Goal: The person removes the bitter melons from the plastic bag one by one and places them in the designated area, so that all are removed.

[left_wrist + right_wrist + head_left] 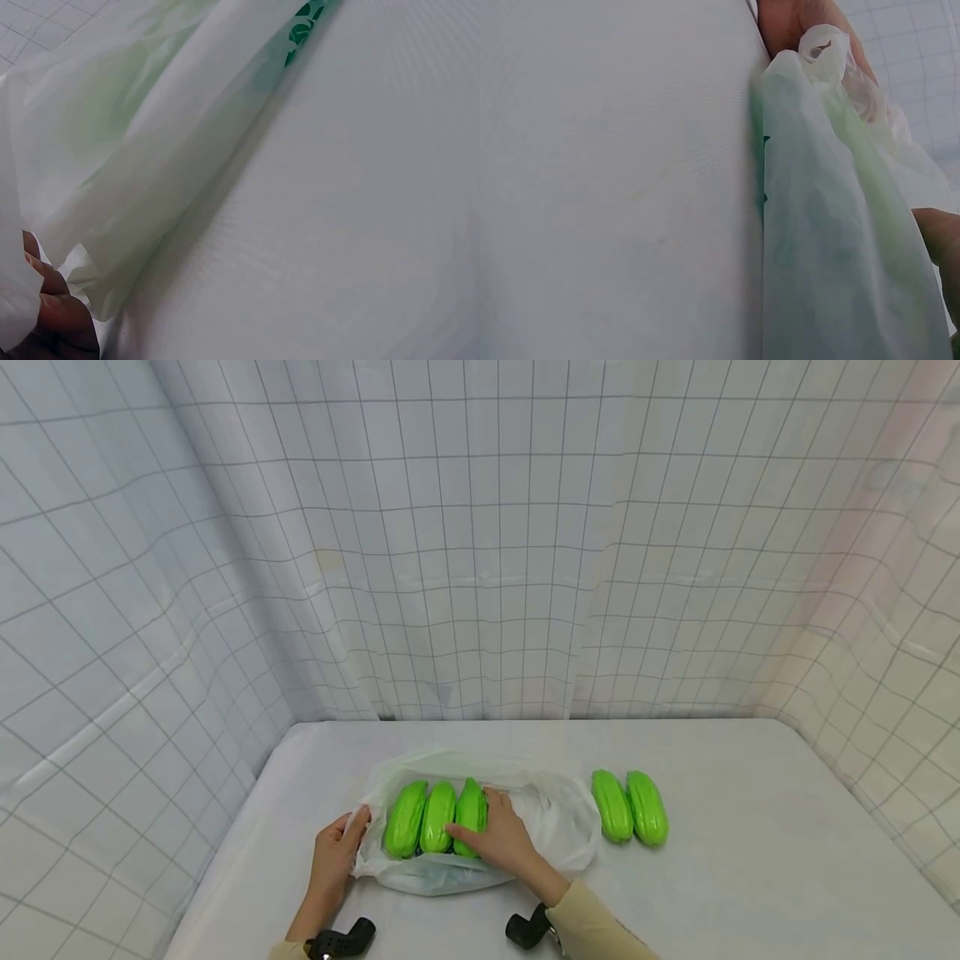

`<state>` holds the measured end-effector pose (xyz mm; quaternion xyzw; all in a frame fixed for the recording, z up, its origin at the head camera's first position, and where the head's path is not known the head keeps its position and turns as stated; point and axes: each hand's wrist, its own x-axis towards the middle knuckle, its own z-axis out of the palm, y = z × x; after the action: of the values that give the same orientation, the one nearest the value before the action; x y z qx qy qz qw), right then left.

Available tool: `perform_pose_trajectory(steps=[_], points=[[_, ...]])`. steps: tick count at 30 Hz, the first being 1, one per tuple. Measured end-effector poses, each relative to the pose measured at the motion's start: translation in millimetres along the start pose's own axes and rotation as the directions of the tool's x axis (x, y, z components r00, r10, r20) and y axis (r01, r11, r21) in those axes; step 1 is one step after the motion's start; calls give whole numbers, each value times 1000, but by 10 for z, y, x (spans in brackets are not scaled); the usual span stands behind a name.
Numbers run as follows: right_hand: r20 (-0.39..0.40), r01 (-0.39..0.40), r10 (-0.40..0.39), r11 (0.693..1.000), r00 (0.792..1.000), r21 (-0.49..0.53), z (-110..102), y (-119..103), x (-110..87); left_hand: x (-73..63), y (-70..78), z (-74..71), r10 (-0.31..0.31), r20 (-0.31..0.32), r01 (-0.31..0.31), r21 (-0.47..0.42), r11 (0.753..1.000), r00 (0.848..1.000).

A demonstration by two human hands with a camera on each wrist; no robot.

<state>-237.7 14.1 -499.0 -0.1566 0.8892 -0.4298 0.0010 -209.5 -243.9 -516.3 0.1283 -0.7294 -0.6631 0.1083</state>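
A white, see-through plastic bag (551, 818) lies on its side with its mouth spread wide. Inside it three glossy, bright green, gourd-shaped things lie side by side: a left one (406, 820), a middle one (438, 818) and a right one (470, 817). My left hand (335, 852) pinches the bag's left edge; in the left wrist view its curled fingers (64, 311) show against the film. Reaching into the bag, my right hand (504, 835) grips the right green thing, thumb on its near left and fingers on its far right. The right wrist view shows mostly the bag's side (817, 225).
Two more green gourd-shaped things, one (612, 806) beside the other (647, 808), lie just right of the bag. A white cloth covers the table (750, 860). Gridded white curtains (480, 543) stand behind it and at both sides.
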Motion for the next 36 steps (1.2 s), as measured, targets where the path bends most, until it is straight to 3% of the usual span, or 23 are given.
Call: perform_pose_trajectory(steps=[19,36], points=[[-19,-12,14,994,1000,105,-2,55,-37,6,-29,-8,-9,0,9,-6,1000,1000],[-55,-14,21,991,998,133,-32,31,-62,1,-5,-3,-7,4,7,2,1000,1000]])
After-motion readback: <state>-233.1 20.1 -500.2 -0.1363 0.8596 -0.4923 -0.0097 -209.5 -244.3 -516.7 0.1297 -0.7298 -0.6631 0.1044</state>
